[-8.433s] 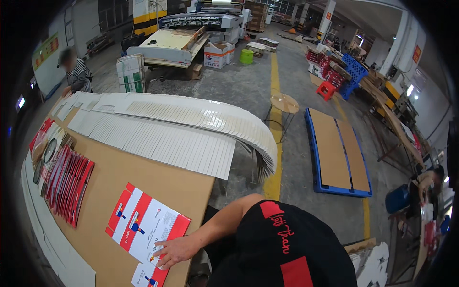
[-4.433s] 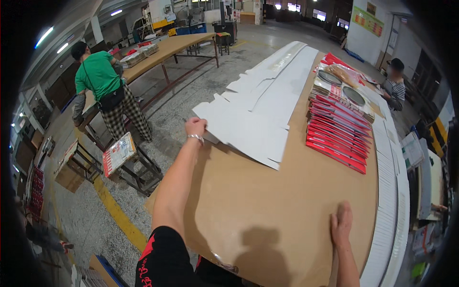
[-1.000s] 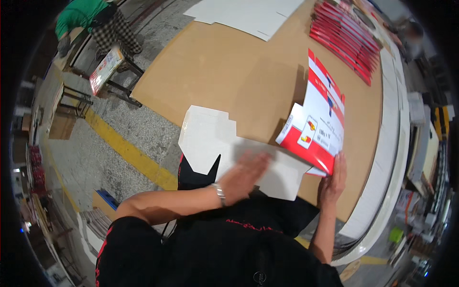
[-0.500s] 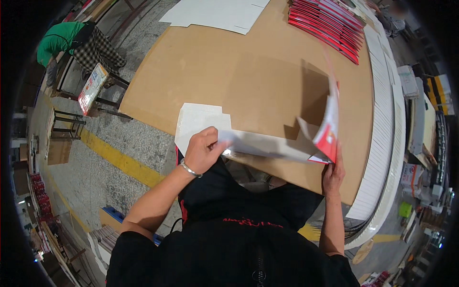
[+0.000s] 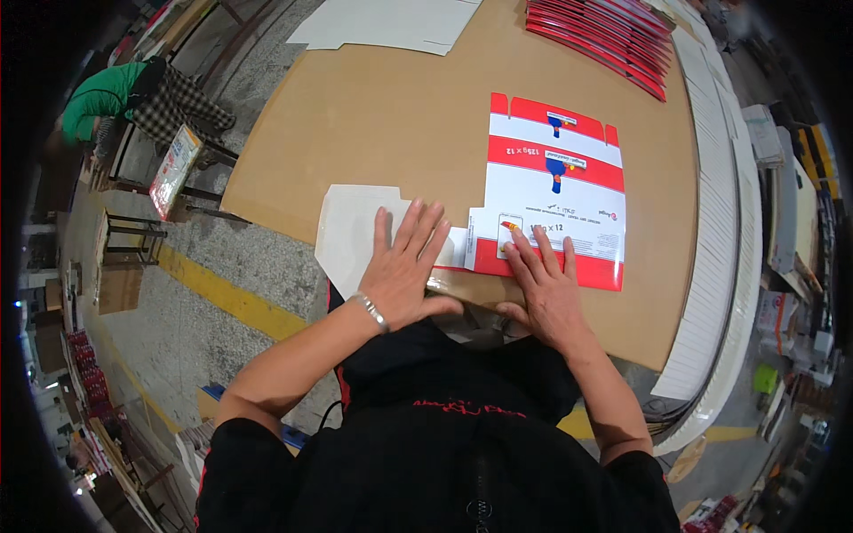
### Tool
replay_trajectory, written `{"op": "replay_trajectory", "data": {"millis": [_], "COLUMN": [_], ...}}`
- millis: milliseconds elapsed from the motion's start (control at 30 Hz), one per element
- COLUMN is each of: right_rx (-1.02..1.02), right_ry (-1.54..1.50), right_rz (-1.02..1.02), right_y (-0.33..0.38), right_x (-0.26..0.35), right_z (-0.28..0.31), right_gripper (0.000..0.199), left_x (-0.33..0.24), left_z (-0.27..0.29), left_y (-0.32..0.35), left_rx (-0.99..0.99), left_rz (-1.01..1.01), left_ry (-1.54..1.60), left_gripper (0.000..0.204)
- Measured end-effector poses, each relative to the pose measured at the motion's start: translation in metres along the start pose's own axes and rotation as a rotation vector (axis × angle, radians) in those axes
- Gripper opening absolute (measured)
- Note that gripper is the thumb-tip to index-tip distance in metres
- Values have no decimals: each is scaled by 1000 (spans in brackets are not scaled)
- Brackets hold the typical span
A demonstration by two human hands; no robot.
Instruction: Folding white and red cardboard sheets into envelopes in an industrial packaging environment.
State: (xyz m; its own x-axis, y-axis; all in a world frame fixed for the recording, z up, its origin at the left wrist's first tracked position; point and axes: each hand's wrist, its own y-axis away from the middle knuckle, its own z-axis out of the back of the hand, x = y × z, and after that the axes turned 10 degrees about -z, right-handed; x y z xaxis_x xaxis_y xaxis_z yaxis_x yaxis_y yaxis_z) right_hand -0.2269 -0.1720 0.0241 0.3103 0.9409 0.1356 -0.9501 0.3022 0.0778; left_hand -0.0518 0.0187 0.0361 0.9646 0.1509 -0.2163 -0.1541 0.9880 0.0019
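A flat printed carton blank lies near the table's front edge. Its folded-over panel (image 5: 555,182) is red and white with blue pictures and rests printed side up. The plain pale part (image 5: 346,226) of the blank sticks out to the left. My left hand (image 5: 402,271) lies flat on that pale part, fingers spread, a metal bracelet at the wrist. My right hand (image 5: 553,293) presses on the lower edge of the printed panel with its fingers stretched out. Neither hand grips anything.
Brown board covers the table (image 5: 373,115). Red folded cartons (image 5: 604,40) are stacked at the far right, white blanks (image 5: 382,25) at the far left. A long row of white sheets (image 5: 706,222) runs along the right edge. A person in green (image 5: 107,93) bends at the left.
The right part of the blank, upright before, is now folded down flat with its print showing. My right hand has moved left onto it. My left hand has opened and flattened.
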Motion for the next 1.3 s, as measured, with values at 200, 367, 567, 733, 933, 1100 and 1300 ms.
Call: {"op": "replay_trajectory", "data": {"millis": [200,367,567,733,933,1100,1300], "right_rx": [44,18,2,-12,-50,-51,-46], "right_ry": [-81,-88,-120,-113,-3,11,-3], "right_rz": [-63,-104,-131,-119,-47,6,0], "right_y": [16,17,13,11,11,6,7], "right_x": [9,13,18,12,-2,-6,-7], "right_z": [7,4,4,1,-1,9,3], "right_gripper": [87,89,86,82,71,76,76], "left_x": [26,64,64,57,49,52,41], "left_z": [32,36,-11,-36,-29,-19,-10], "left_y": [56,63,33,7,-12,-19,-21], "left_rx": [5,-239,-972,-1041,-840,-562,-96], "left_rz": [-20,-31,398,548,147,-238,-282], "left_ry": [-249,26,707,1528,424,178,86], "left_gripper": [82,81,90,52,35,55,68]}}
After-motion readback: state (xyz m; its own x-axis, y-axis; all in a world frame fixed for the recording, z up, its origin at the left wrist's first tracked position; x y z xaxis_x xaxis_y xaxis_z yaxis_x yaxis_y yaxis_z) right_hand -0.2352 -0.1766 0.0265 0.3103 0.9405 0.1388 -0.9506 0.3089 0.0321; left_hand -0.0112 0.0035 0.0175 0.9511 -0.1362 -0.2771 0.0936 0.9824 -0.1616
